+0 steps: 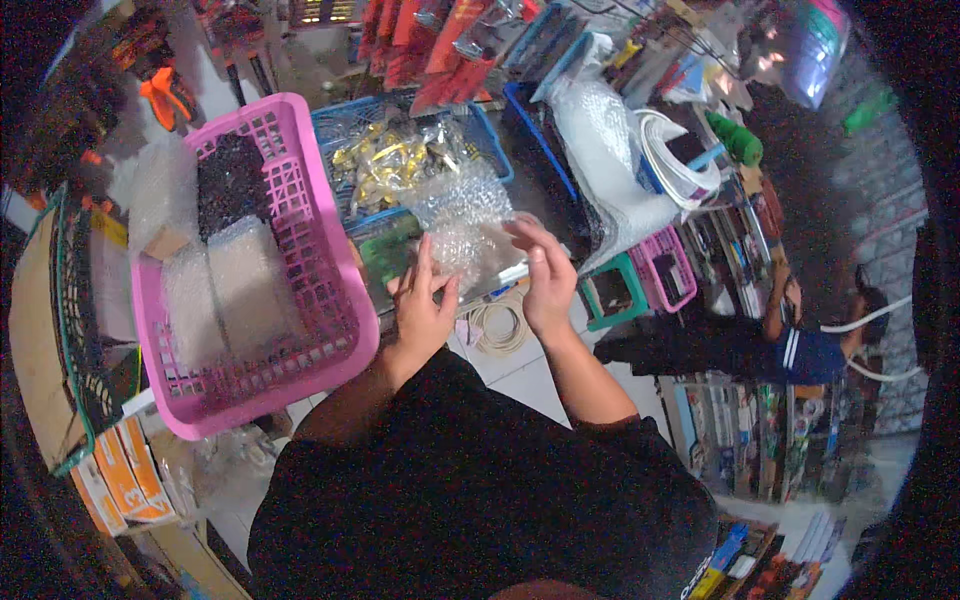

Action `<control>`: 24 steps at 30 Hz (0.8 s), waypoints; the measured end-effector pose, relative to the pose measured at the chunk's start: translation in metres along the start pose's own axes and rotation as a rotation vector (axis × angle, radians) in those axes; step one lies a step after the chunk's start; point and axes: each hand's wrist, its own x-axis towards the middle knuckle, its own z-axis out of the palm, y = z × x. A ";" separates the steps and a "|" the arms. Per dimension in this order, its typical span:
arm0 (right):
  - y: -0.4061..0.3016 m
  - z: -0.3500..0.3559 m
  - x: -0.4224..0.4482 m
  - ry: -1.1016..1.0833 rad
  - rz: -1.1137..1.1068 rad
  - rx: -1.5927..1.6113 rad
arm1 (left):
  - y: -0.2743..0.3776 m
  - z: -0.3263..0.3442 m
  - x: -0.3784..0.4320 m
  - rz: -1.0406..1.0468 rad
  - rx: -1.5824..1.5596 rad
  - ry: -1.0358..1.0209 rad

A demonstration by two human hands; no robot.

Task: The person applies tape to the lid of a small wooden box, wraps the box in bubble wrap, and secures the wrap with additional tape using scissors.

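Note:
A sheet of clear bubble wrap (465,217) lies in front of me, partly over a blue basket (501,154) of small clear packets with gold-coloured contents (390,161). My left hand (421,304) is at its near left edge, fingers apart, with the index fingertip against or just beside the plastic. At the right edge of the wrap is my right hand (547,281), its fingers slightly bent and raised. Nothing shows in either palm. Whether the right fingertips touch the wrap cannot be told.
To my left stands a pink plastic basket (364,315) holding bubble-wrapped packages (247,285) and dark bagged items (231,180). Right of the hands, a long length of bubble wrap (600,142) drapes over a blue bin (544,139). A coiled cable (501,330) lies below. Another person (806,349) is at right.

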 end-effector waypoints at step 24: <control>0.045 -0.007 0.016 -0.587 -0.286 -0.847 | 0.022 0.011 0.012 -0.228 -0.099 0.269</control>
